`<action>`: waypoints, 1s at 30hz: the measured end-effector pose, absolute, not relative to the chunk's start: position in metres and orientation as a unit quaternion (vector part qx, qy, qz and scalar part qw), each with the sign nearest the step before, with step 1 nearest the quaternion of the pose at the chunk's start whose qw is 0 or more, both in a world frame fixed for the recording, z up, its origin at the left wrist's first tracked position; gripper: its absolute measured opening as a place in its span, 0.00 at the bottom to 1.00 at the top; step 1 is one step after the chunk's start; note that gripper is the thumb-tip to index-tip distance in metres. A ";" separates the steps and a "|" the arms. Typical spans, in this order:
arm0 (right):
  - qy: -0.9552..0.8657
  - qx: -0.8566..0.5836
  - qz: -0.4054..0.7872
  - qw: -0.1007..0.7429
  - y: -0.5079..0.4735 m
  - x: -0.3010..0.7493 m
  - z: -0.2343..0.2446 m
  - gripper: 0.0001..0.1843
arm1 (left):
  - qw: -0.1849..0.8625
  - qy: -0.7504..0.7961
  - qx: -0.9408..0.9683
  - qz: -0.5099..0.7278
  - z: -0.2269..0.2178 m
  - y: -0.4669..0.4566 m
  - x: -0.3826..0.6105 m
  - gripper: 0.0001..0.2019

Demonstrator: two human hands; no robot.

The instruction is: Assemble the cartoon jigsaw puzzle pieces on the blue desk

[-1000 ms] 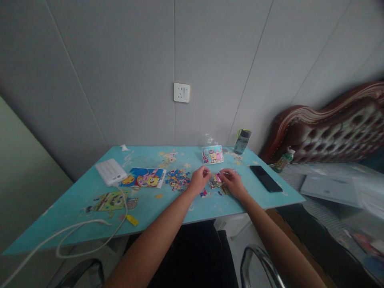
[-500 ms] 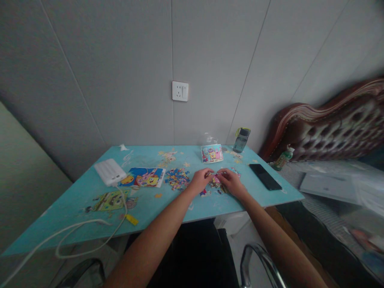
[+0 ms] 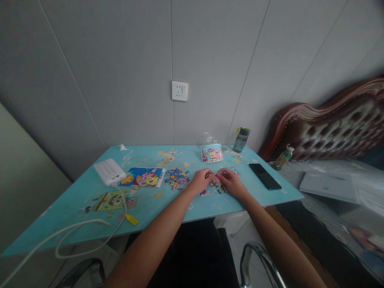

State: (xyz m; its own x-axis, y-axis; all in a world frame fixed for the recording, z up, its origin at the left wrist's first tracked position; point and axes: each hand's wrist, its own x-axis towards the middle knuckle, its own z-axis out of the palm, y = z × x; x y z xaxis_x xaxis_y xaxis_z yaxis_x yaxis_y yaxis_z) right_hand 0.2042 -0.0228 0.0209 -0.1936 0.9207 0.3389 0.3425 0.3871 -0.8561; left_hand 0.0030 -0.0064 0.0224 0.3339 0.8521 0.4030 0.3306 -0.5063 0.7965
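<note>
Both hands meet over a partly joined patch of jigsaw puzzle [image 3: 215,183] on the light blue table. My left hand [image 3: 201,180] pinches at its left side, fingertips closed on small pink puzzle pieces. From the right, my right hand [image 3: 231,181] pinches the same pink pieces, its fingertips nearly touching the left ones. The exact shape of the pieces is hidden by the fingers. Left of my hands lies a heap of loose puzzle pieces [image 3: 177,179]. Behind them stands a small picture card [image 3: 211,153] with cartoon figures.
A white power bank [image 3: 109,172] with a cable lies left, against a cartoon sheet [image 3: 145,177]. A yellow tag [image 3: 131,219] sits near the front edge. To the right are a black phone [image 3: 264,176] and a water bottle [image 3: 241,140]. A wall rises behind the table [image 3: 168,208].
Almost nothing differs. Both hands stay over the puzzle with their fingertips together, and the view has shifted very slightly.
</note>
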 end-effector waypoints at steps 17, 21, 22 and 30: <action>-0.666 -0.421 0.369 0.493 -0.019 0.206 0.018 0.20 | 0.459 0.325 0.695 0.448 0.017 0.003 0.005 0.16; -0.657 -0.421 0.365 0.507 -0.018 0.205 0.019 0.19 | 0.470 0.329 0.677 0.461 0.017 0.003 0.004 0.16; -0.654 -0.423 0.362 0.512 -0.018 0.205 0.019 0.19 | 0.467 0.334 0.674 0.465 0.017 0.003 0.004 0.15; -0.628 -0.428 0.337 0.556 -0.016 0.200 0.020 0.18 | 0.451 0.359 0.667 0.472 0.013 0.002 0.005 0.13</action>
State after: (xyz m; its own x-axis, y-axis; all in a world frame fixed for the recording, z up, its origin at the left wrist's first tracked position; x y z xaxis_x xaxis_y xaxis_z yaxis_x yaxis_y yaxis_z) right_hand 0.1999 -0.0164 0.0197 -0.0167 0.9122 0.4094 0.1625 0.4065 -0.8991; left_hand 0.0055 0.0024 0.0134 0.2957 0.9052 0.3052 0.0531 -0.3346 0.9409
